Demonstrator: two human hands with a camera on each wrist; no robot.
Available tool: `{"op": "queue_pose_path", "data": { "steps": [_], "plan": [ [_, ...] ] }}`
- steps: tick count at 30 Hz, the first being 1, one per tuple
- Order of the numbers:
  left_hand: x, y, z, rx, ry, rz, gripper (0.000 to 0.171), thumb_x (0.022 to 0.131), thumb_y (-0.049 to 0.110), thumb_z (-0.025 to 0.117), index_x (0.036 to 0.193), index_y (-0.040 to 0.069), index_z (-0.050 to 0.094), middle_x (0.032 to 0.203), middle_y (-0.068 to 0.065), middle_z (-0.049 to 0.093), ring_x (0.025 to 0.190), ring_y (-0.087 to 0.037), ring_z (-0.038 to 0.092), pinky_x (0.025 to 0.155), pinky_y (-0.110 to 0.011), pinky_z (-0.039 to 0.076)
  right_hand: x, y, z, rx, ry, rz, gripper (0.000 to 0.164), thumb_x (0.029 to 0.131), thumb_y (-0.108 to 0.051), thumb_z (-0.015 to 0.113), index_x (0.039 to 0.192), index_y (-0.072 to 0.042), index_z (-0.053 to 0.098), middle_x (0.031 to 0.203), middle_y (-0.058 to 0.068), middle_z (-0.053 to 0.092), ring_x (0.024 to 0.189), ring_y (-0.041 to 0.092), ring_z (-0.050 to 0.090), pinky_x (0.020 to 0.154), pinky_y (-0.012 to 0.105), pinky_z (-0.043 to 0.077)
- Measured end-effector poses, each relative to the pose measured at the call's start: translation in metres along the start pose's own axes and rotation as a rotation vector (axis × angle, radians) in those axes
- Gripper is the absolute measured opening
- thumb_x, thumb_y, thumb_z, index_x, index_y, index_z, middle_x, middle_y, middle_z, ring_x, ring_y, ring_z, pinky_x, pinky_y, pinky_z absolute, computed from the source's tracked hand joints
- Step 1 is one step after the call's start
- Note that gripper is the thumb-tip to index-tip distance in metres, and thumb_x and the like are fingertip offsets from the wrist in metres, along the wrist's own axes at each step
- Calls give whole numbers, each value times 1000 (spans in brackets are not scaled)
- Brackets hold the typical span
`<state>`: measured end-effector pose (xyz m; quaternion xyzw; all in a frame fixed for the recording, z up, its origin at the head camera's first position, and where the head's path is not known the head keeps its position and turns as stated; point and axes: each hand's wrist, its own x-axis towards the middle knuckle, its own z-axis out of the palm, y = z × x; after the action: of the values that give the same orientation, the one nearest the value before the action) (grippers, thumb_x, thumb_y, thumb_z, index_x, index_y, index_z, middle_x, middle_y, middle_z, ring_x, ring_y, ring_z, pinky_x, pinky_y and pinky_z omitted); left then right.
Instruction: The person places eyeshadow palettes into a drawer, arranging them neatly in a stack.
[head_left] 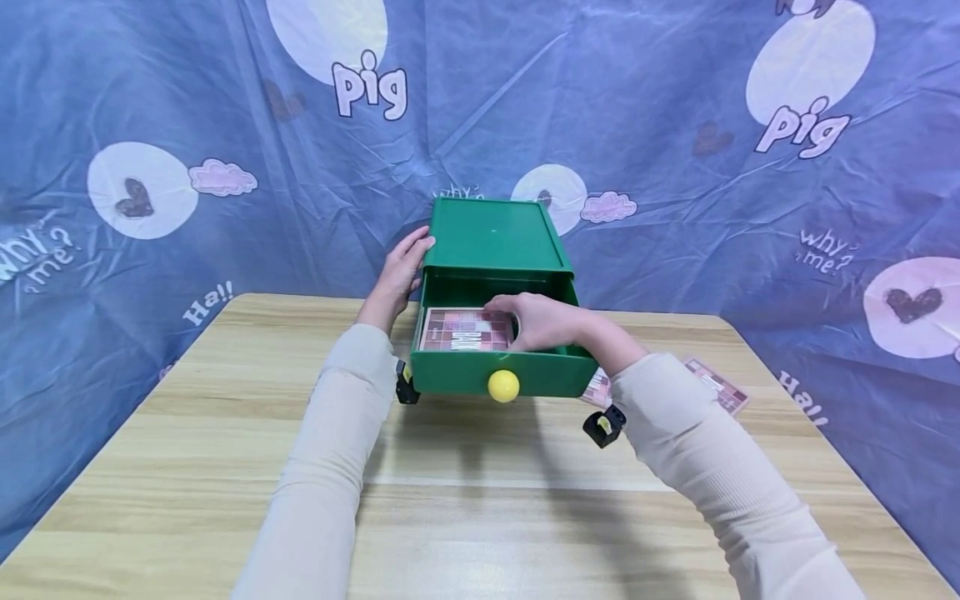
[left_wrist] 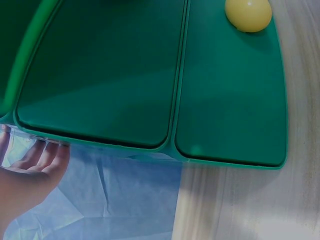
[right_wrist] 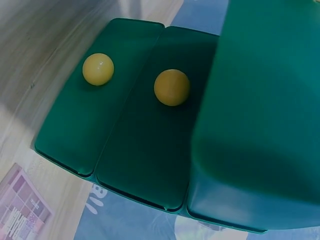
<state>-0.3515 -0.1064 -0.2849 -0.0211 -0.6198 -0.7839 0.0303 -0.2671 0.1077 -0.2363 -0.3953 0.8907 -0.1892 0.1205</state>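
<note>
A green drawer cabinet (head_left: 495, 237) stands on the table, its top drawer (head_left: 457, 372) pulled out by a yellow knob (head_left: 503, 386). Inside that drawer lies a pink checkered box, like an eyeshadow palette (head_left: 465, 329). My right hand (head_left: 543, 321) reaches in and pinches the palette at its right end, thumb and fingers bent around it. The pulled-out drawer fills much of the right wrist view, and the right hand is not seen there. My left hand (head_left: 401, 271) rests against the cabinet's left side, fingers extended near its top edge; the left wrist view shows its fingertips touching the side.
Two lower drawers with yellow knobs (right_wrist: 98, 69) are closed. Right of the cabinet, one similar palette (head_left: 716, 386) lies on the table (head_left: 187, 467), and another (head_left: 598, 388) is partly hidden by the drawer and right arm. A blue printed cloth (head_left: 480, 100) hangs behind.
</note>
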Motion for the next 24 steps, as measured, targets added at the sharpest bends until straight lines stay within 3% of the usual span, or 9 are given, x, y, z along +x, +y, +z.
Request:
{"op": "queue_pose_path", "data": {
  "steps": [12,18,24],
  "plan": [
    [0,2,1,-15,10,-2,47,81,28,56,127,20,46,119,-8,49,102,-20,47,79,-35,37,1,-3,4,-72,-8,-9,64,70,-28,70,122,-2,43,105,7,50,85,19,47,76,32,40],
    [0,1,0,-13,9,-4,47,82,28,55,127,20,45,119,-8,49,102,-20,47,79,-35,38,2,-4,6,-95,-7,-25,64,71,-32,69,121,-1,44,106,8,50,88,19,47,78,32,40],
    [0,1,0,-12,13,-5,47,82,28,55,127,20,45,118,-8,49,102,-20,47,78,-35,38,1,-6,7,-67,3,6,65,72,-22,69,124,2,40,115,10,50,98,20,48,84,34,38]
  ]
}}
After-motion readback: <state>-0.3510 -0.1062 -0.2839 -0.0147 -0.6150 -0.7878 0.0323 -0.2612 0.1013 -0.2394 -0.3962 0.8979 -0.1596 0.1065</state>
